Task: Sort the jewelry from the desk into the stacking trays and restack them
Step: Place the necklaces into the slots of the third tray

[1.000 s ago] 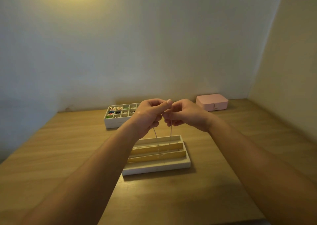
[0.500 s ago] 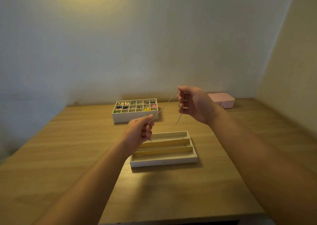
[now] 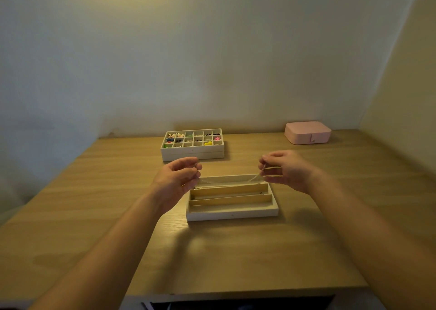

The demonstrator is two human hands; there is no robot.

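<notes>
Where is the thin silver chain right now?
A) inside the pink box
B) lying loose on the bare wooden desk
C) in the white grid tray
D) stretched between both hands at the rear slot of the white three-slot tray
D: the thin silver chain runs from the left hand to the right hand, each pinching one end, and it sags along the rear slot of the white three-slot tray.

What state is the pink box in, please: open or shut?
Shut: the pink box has its lid down flush on the base, no gap showing.

Desk (image 3: 236, 257) — grid tray (image 3: 192, 149), slotted tray (image 3: 232, 214), box (image 3: 306, 132).
</notes>
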